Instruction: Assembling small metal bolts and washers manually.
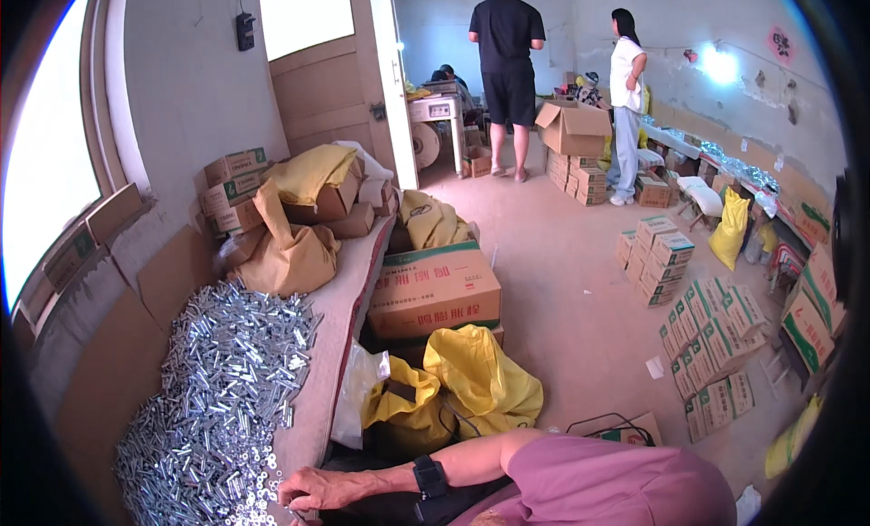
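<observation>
My right hand (pixel 314 490) reaches in from the lower right to the edge of the metal heap, a dark band (pixel 430 477) round its wrist. Its fingers are curled down and pressed together; what they hold is too small and hidden to name. Close beside the fingertips lie small pale rings like washers or nuts (pixel 263 499). Beyond them a big heap of silvery metal bolts or sleeve-like fasteners (pixel 240 363) spreads over the worktop (pixel 313 408). My left hand does not show.
Yellow sacks (pixel 480 381) and a large carton (pixel 435 295) stand right of the worktop. A brown sack (pixel 288 254) and small boxes (pixel 234 186) sit behind the heap. Stacked cartons (pixel 711 331) stand on the floor at right. Two people (pixel 507 64) stand farther back.
</observation>
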{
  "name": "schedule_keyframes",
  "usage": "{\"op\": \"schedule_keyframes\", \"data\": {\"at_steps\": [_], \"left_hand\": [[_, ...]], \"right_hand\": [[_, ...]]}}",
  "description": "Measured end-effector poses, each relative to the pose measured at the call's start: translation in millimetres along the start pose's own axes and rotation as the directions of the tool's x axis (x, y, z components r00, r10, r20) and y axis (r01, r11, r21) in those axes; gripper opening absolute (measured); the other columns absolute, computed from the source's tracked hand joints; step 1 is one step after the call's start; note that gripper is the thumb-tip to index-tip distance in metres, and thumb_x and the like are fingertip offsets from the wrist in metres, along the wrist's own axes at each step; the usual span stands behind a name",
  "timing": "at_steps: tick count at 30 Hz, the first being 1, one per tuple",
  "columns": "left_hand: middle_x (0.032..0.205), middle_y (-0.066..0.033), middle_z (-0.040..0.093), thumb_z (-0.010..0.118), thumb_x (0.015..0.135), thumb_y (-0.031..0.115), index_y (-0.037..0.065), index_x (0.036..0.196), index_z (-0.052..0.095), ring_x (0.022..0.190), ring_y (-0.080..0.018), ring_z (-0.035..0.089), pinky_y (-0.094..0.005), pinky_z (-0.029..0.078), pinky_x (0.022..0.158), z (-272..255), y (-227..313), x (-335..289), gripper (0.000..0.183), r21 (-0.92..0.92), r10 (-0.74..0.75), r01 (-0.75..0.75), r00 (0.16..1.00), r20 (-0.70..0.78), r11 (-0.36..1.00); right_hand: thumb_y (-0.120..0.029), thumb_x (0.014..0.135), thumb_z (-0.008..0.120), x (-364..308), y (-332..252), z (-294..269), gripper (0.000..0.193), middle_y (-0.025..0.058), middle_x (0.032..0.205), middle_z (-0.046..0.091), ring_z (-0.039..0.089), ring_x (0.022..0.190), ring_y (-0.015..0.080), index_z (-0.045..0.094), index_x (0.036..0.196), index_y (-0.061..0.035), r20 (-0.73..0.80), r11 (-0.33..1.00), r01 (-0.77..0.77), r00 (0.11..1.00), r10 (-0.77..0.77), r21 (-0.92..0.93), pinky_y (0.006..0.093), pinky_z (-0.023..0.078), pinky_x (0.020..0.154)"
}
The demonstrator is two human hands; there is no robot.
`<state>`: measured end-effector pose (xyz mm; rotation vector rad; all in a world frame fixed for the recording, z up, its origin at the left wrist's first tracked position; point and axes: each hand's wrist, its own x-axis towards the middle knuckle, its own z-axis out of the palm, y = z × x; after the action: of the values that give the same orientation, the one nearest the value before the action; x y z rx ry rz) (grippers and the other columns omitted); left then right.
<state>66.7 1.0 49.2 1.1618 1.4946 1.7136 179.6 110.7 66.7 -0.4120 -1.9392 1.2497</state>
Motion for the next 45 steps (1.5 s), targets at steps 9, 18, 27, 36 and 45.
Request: {"op": "schedule_keyframes", "data": {"at_steps": [9,18,27,36,45], "left_hand": [[0.064,-0.003,0.053,0.055,0.093,0.018,0.0,0.083,0.059,0.05,-0.0111,0.043,-0.0249,0.034,0.047,10,13,-19,0.021,0.183,0.125,-0.133,0.991,0.051,0.974],[0.065,-0.005,0.051,0.054,0.094,0.026,0.0,0.093,0.059,0.056,-0.0129,0.043,-0.0264,0.036,0.051,-48,-26,-20,0.026,0.144,-0.02,0.037,0.993,-0.12,0.989],[0.088,-0.0047,0.06,0.053,0.094,0.018,0.001,0.097,0.06,0.068,-0.0115,0.051,-0.0235,0.042,0.063,-42,8,-33,0.019,0.301,-0.105,0.029,0.965,0.24,0.953],[0.098,-0.0044,0.061,0.057,0.092,0.019,0.0,0.106,0.057,0.078,-0.0097,0.055,-0.0205,0.047,0.07,-16,-13,-29,0.023,-0.503,-0.513,0.655,0.755,0.409,0.564],[0.098,-0.0031,0.061,0.052,0.095,0.027,0.002,0.107,0.057,0.077,-0.009,0.054,-0.02,0.046,0.069,2,-8,-20,0.028,-0.512,-0.436,0.672,0.738,0.514,0.535]], "right_hand": [[-0.035,0.086,0.059,1,41,32,0.035,0.0142,0.077,0.059,0.057,0.065,0.0255,0.057,0.095,-0.0007,-0.107,0.981,-0.192,0.976,0.192,0.004,0.0375,0.047,0.063],[-0.027,0.092,0.051,-31,10,76,0.029,0.0157,0.085,0.066,0.063,0.08,0.0255,0.06,0.101,-0.0016,0.144,0.99,-0.132,0.982,0.123,0.049,0.0358,0.049,0.071],[-0.022,0.087,0.056,-31,57,56,0.024,0.0168,0.085,0.065,0.063,0.076,0.0283,0.063,0.092,0.0005,0.015,0.968,0.15,0.989,-0.15,-0.202,0.0372,0.05,0.067],[-0.018,0.088,0.055,-43,28,26,0.022,0.0064,0.074,0.066,0.062,0.064,0.013,0.064,0.086,0.002,0.17,0.896,-0.375,0.924,0.342,0.239,0.0258,0.05,0.056],[-0.019,0.086,0.058,-48,35,11,0.022,0.0076,0.075,0.067,0.064,0.066,0.015,0.065,0.085,0.0018,0.086,0.913,-0.337,0.941,0.326,0.231,0.0264,0.05,0.057]]}}
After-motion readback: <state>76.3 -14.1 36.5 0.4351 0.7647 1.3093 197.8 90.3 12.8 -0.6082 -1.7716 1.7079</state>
